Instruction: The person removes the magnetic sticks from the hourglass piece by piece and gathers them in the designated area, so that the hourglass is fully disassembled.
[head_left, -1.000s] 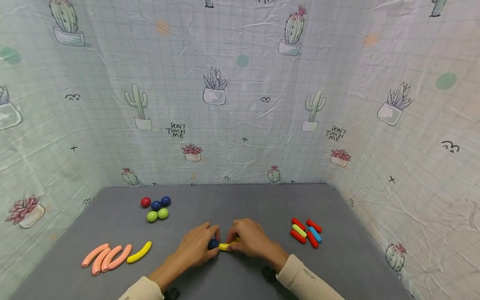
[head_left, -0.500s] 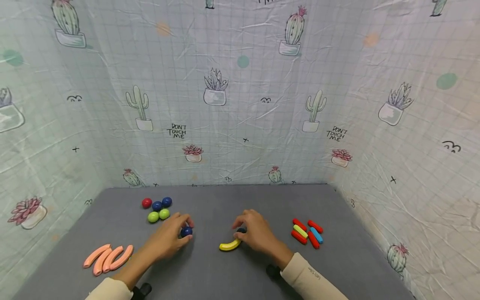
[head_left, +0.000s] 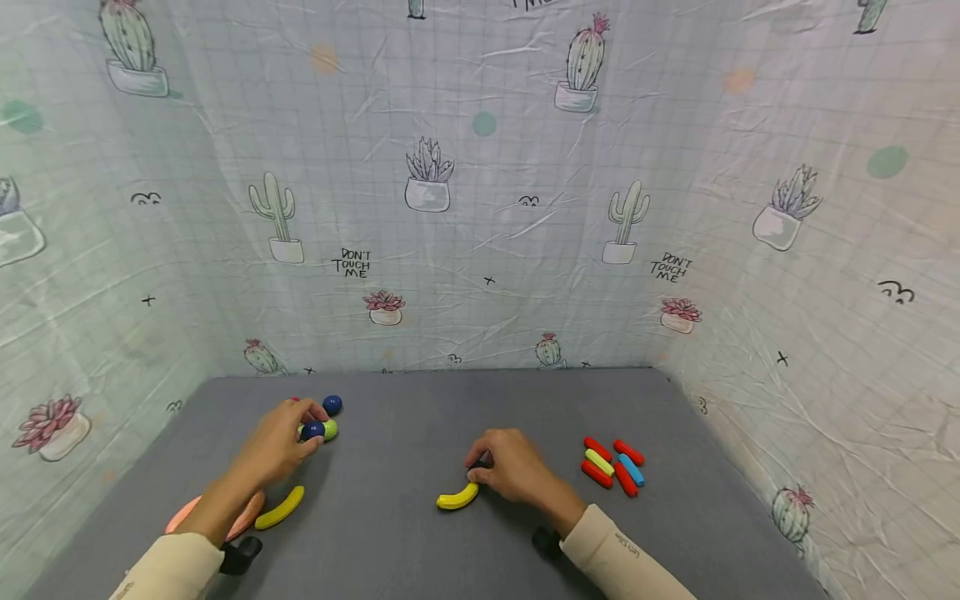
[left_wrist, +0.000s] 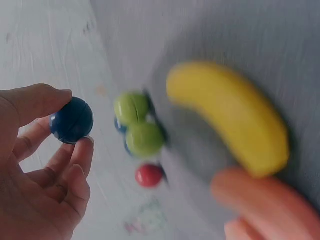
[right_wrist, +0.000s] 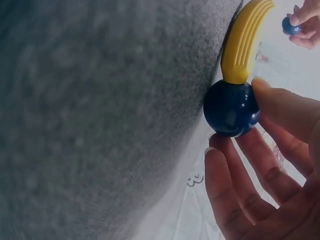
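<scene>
My left hand pinches a glossy blue ball between thumb and fingertips. In the head view it hangs over the group of balls at the left, partly covering them. My right hand holds a second blue ball by thumb and fingertips near the table's middle. That ball touches the end of a yellow curved stick, which points left from it. The right wrist view shows ridges along the yellow stick. In the head view, most of the right hand's ball is hidden by the fingers.
Green, red and blue balls lie at the back left. Pink curved sticks, partly behind the left forearm, lie beside another yellow curved stick. Short red, blue and yellow-green sticks lie at the right.
My left hand has travelled left and back with its blue ball, away from the yellow stick's left end to the ball group. My right hand has stayed near the middle, shifting slightly right.
</scene>
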